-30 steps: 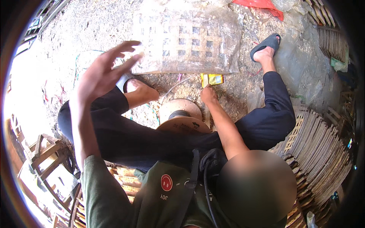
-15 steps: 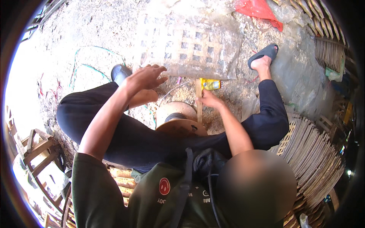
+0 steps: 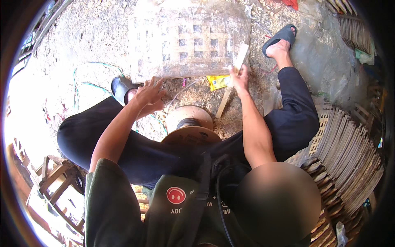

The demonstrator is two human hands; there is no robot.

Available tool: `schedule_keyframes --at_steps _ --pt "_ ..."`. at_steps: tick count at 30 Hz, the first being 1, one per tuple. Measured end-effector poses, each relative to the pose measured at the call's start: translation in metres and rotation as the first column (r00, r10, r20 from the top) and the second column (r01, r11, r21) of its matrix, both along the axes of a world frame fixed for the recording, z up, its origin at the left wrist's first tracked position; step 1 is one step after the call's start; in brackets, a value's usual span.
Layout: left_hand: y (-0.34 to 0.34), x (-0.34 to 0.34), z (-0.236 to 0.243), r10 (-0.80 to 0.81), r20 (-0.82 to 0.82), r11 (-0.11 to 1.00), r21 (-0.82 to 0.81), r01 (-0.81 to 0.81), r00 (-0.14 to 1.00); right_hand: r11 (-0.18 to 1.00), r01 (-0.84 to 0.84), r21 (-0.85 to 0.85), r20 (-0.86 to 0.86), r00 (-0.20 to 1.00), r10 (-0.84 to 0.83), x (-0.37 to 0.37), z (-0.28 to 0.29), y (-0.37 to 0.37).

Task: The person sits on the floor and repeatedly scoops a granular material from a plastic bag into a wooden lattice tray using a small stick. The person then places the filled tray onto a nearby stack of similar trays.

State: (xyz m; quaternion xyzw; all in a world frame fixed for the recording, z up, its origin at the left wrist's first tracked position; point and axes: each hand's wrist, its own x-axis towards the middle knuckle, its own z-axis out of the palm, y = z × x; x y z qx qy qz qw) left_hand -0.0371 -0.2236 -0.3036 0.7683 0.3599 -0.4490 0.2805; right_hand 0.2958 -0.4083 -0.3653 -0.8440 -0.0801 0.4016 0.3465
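In the head view, my right hand (image 3: 239, 78) grips a pale wooden slat (image 3: 224, 103), which slants across a yellow packet (image 3: 216, 82) and the near right corner of a plastic-covered lattice panel (image 3: 173, 41). My left hand (image 3: 149, 92) has its fingers apart with nothing in them, by the panel's near left edge and above my left foot. A wooden spool (image 3: 189, 133) with dark line wound on it sits between my legs. A small pink item (image 3: 184, 82) lies below the panel.
Stacked slatted panels (image 3: 341, 160) are at the right and upper right (image 3: 354, 35). A wooden frame (image 3: 53, 177) is at the lower left. A red sheet (image 3: 290, 3) and crumpled clear plastic (image 3: 321, 53) lie on the ground. My legs (image 3: 98, 136) are spread around the spool.
My left hand has come down and to the right. My right hand has moved forward and right with the slat, whose far end now slants higher over the panel's corner.
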Motion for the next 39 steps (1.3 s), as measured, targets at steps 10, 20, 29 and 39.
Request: schedule_keyframes --at_steps 10,20,29,39 --pt "0.011 0.005 -0.002 0.107 0.090 0.994 -0.012 -0.106 0.990 0.972 0.015 0.236 -0.080 0.997 0.004 -0.027 0.014 0.011" --pt "0.014 0.004 0.009 0.117 0.061 0.993 -0.027 -0.115 0.991 0.952 0.206 0.226 -0.503 0.861 -0.067 -0.039 0.005 -0.006" --pt "0.008 0.000 -0.003 0.061 0.015 0.997 -0.039 -0.060 0.998 0.999 0.044 0.026 -0.238 0.971 -0.037 -0.042 -0.023 -0.027" --pt "0.007 -0.010 -0.038 -0.094 0.024 0.994 0.060 0.093 0.995 0.865 -0.314 -0.392 0.347 0.820 0.455 -0.017 -0.042 -0.066"
